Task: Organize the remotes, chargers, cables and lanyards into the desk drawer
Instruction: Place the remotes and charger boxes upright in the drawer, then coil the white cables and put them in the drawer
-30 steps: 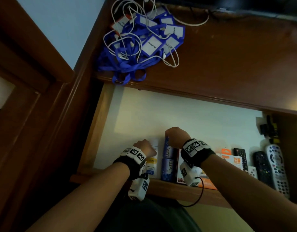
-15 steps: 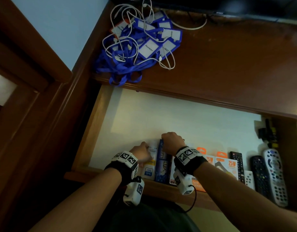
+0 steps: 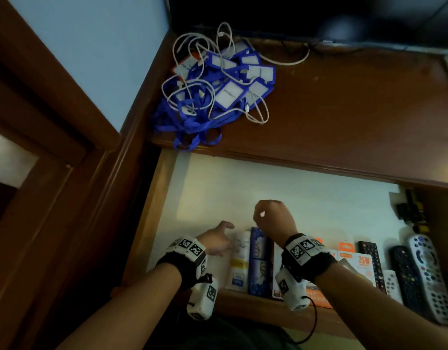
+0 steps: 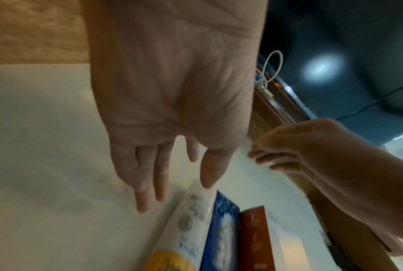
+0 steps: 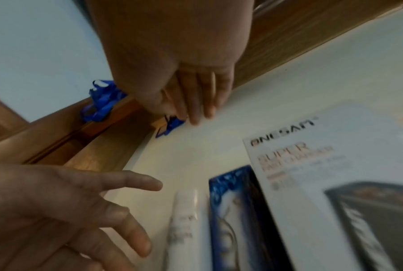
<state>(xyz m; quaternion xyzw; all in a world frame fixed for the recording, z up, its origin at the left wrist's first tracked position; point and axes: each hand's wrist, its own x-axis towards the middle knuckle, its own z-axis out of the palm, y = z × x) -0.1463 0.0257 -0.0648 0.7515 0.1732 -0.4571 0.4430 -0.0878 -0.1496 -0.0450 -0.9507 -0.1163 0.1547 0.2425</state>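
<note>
Drawer: your open wooden desk drawer has a pale lining; along its near edge lie a white tube with a yellow band, a dark blue box, a white charger box, orange-and-white 25W charger boxes and, at the right end, several black and grey remotes.
Lanyards and cables: the tangle of blue lanyards with white badge cards and white cables lies on the brown wooden worktop, at its back left corner, above the drawer.
Left hand: your left hand hovers just left of the white tube, fingers straight and loosely spread, holding nothing.
Right hand: your right hand is raised over the dark blue box, fingers curled inward; you hold nothing that shows.
</note>
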